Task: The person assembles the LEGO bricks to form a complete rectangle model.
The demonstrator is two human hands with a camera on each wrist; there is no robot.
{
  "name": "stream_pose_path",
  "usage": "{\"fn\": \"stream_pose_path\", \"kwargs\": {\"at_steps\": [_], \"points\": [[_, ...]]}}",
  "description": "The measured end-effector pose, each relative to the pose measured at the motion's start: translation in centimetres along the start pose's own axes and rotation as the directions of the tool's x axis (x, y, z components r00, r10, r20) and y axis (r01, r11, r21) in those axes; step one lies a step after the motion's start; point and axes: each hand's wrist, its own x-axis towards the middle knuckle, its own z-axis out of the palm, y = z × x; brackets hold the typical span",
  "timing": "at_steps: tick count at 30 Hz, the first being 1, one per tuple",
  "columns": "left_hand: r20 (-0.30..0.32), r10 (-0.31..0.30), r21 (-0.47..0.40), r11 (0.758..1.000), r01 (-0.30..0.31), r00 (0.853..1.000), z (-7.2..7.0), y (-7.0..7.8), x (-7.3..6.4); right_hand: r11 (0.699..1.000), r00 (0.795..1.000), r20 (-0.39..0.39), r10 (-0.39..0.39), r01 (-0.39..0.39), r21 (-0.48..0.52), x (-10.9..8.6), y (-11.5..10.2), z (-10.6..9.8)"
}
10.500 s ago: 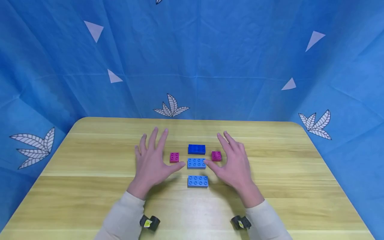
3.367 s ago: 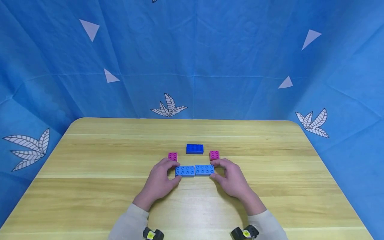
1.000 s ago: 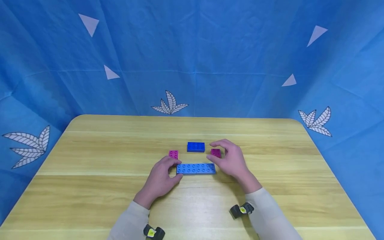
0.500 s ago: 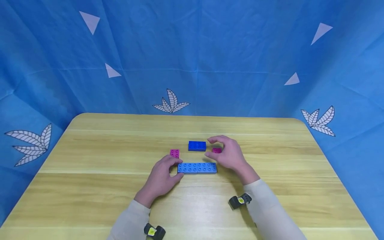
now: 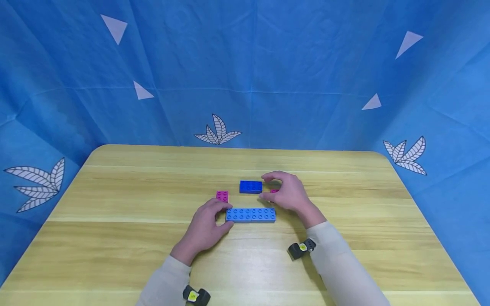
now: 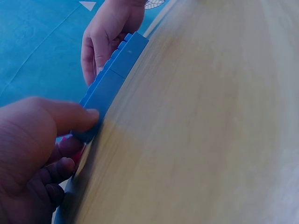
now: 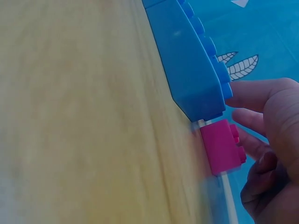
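Observation:
Two light-blue toy bricks lie end to end on the table, the left brick (image 5: 238, 215) against the right brick (image 5: 263, 215). My left hand (image 5: 206, 225) pinches the left brick's outer end, thumb (image 6: 91, 116) on its near side and a finger behind it. Behind them sits a dark-blue brick (image 5: 251, 187). My right hand (image 5: 289, 191) is at its right end, curved thumb and index finger spread apart, tips right by the brick's corners. A small pink brick (image 7: 221, 147) is partly covered by this hand in the head view.
Another small pink brick (image 5: 222, 196) lies just behind my left fingers. The wooden table (image 5: 126, 191) ends at a blue patterned cloth (image 5: 306, 119) at the back. Each wrist wears a small black camera.
The light-blue bricks, earlier one behind the other, now lie end to end. My right hand has let go of the right one and moved back to the dark-blue brick. The left hand stays put.

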Motion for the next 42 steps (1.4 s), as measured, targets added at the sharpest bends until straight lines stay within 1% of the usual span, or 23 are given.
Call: {"fn": "stream_pose_path", "kwargs": {"at_steps": [5,12,19,26,31,42], "points": [[0.001,0.001,0.005,1.0,-0.002,1.0,0.0,0.0,0.0,1.0,1.0,0.021,-0.003,0.003,-0.011,0.4,0.0,0.2],[0.007,-0.018,0.02,1.0,0.018,1.0,0.1,-0.1,0.1,1.0,0.999,0.032,-0.018,0.018,-0.007,0.7,-0.2,0.5],[0.0,-0.014,0.019,1.0,0.014,1.0,0.1,0.0,0.0,0.999,0.999,0.039,-0.014,0.016,-0.049,1.0,-0.2,1.0],[-0.001,-0.014,0.01,1.0,0.014,1.0,0.1,0.0,-0.1,0.997,0.999,0.042,-0.013,0.016,-0.074,1.1,-0.3,1.1],[-0.001,-0.014,0.006,1.0,0.014,1.0,0.1,0.0,0.0,0.998,0.999,0.043,0.005,-0.002,-0.062,1.2,-0.3,1.1],[0.006,-0.016,0.012,1.0,0.016,1.0,0.0,0.1,-0.1,1.0,1.0,0.014,0.0,0.0,-0.008,0.9,-0.4,1.1]]}}
